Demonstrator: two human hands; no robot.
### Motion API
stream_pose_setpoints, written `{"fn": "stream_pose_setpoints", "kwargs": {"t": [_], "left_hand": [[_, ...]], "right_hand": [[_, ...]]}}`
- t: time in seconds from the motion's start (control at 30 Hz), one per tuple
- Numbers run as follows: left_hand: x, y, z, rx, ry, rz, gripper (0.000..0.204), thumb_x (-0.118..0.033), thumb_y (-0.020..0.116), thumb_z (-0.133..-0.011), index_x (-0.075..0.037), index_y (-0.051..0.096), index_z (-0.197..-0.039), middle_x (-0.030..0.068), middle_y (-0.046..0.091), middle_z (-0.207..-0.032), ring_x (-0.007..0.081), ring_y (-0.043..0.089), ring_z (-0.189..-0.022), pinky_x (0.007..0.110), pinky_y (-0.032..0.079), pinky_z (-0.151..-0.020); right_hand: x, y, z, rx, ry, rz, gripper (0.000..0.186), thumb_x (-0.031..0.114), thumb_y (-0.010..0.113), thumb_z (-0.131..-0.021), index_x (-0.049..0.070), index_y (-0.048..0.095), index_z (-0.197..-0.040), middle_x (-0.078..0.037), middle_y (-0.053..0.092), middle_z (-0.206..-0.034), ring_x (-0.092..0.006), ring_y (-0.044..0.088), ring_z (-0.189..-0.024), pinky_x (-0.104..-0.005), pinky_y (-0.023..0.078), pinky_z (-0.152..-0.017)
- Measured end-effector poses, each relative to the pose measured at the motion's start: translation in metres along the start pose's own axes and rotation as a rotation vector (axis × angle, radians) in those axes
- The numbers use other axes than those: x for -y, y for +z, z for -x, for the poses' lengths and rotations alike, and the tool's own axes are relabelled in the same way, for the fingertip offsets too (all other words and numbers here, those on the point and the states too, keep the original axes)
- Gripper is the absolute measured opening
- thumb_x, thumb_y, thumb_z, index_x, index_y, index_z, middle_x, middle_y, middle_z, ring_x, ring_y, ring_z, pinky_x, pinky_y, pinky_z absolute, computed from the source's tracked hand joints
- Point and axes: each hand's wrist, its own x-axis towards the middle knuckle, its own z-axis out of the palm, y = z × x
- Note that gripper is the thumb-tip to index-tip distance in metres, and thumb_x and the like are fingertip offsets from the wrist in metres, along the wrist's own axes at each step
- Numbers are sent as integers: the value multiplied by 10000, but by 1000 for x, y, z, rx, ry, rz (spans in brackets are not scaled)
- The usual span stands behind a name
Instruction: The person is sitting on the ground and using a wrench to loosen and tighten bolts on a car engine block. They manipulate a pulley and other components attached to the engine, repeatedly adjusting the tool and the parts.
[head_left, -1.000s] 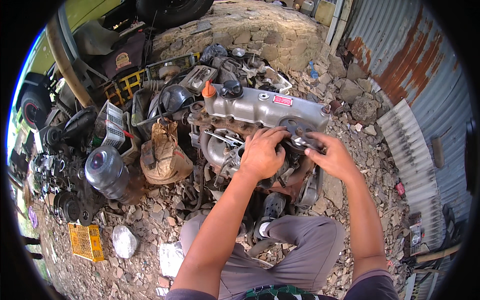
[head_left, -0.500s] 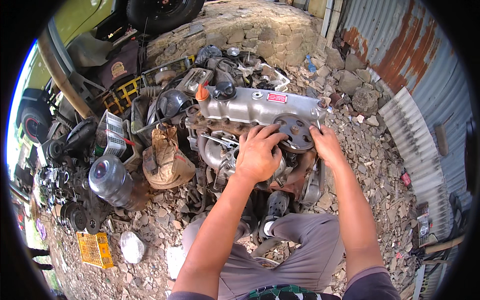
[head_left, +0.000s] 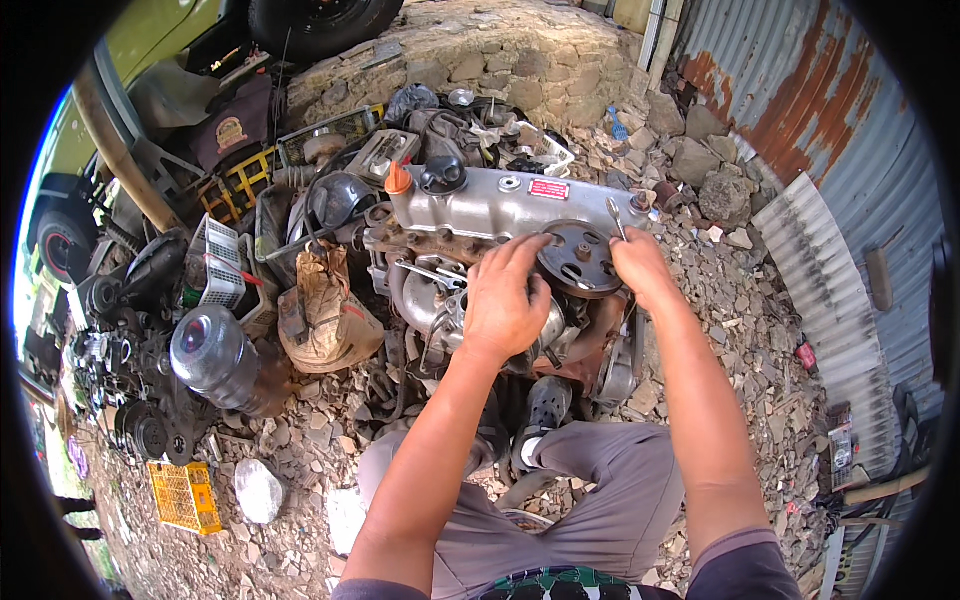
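Note:
A silver engine valve cover [head_left: 465,208] with an orange funnel-shaped piece [head_left: 398,179] and a black cap [head_left: 443,175] tops the engine in front of me. At its right end sits a dark round pulley [head_left: 590,246] with holes. My left hand [head_left: 505,300] is open, its stretched fingertips at the pulley's left rim. My right hand [head_left: 641,268] is closed on a wrench [head_left: 615,212] at the pulley's right side; the wrench's head sticks up above the fingers. Further silver tools [head_left: 425,272] lie on the engine left of my left hand.
Left of the engine stand a torn brown sack [head_left: 330,325], a clear plastic jug [head_left: 212,350] and a white basket [head_left: 218,262]. A yellow crate [head_left: 185,497] lies nearer. Rubble covers the ground; a corrugated metal wall [head_left: 850,130] rises at right and a stone wall [head_left: 470,60] behind.
My left hand's fingers have drawn back from the pulley's face to its left rim. My right hand has shifted slightly up, and the wrench's head now shows above it.

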Motion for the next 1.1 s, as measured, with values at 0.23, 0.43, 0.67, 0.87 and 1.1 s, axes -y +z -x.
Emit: {"fn": "stream_pose_setpoints", "kwargs": {"t": [0.23, 0.43, 0.67, 0.87, 1.1], "left_hand": [[5, 1, 9, -130, -100, 91, 410, -1, 527, -804, -30, 623, -1202, 162, 685, -1105, 347, 629, -1042, 428, 485, -915], [11, 0, 8, -200, -75, 120, 373, -33, 558, -814, -38, 623, -1181, 155, 680, -1049, 339, 622, -993, 443, 458, -907], [-6, -14, 54, -67, -86, -62, 696, -366, 768, -768, -75, 509, -1345, 173, 536, -1334, 376, 469, -1274, 538, 336, -1080], [4, -15, 59, 114, -90, -84, 765, -363, 850, -679, -84, 528, -1314, 190, 482, -1351, 413, 438, -1280, 519, 342, -1088], [11, -15, 60, 102, -40, -56, 664, -296, 834, -681, -79, 581, -1255, 180, 518, -1275, 397, 463, -1237, 514, 349, -1078]], "right_hand": [[-12, 15, 1, -112, -20, -111, 403, 195, 518, -899, -61, 622, -1191, -299, 686, -1040, -414, 659, -1016, -433, 479, -902], [-4, 15, -2, -37, 18, -291, 359, 189, 567, -960, -54, 625, -1217, -222, 710, -1058, -308, 672, -985, -397, 486, -889], [-5, 11, -7, -40, 42, -265, 337, 203, 579, -999, -46, 635, -1219, -193, 705, -1089, -254, 658, -971, -382, 488, -868], [1, 14, 2, -39, 58, -295, 325, 206, 590, -995, -45, 646, -1194, -158, 708, -1048, -215, 640, -914, -368, 494, -832], [0, 7, -10, 33, 10, -265, 320, 213, 591, -996, -45, 655, -1172, -152, 712, -1029, -209, 637, -886, -376, 499, -810]]}}
